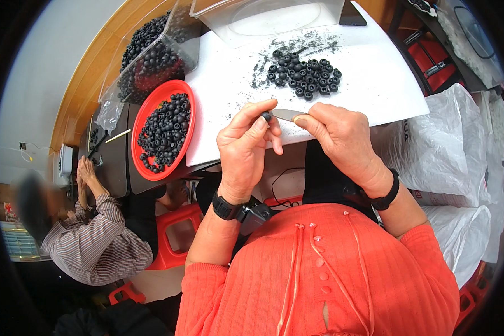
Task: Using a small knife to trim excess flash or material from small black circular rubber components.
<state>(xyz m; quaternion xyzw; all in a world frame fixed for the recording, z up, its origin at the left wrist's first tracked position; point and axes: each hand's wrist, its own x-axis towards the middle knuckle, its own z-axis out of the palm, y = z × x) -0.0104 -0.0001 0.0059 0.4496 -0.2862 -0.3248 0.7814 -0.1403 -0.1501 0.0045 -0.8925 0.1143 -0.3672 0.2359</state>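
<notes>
Between the thumb and fingers of my left hand (242, 147) is a small round black bead (266, 116). My right hand (340, 133) pinches a small knife (284, 113) whose thin, shiny blade reaches to the bead; its handle is mostly hidden in my fingers. Both hands are over the near edge of a white board (386, 75). Just beyond them lies a pile of black beads with holes (305, 75), with dark crumbs (263, 64) scattered around it. A red plastic basin (191, 112) full of similar beads stands to the left.
A clear bin (193, 47) of black beads stands at the far left, another clear bin (269, 22) at the far edge. A dark flat object (353, 15) lies beside it. White plastic bags (431, 148) crowd the right. A person in a striped shirt (98, 238) sits left, near a red stool (168, 241).
</notes>
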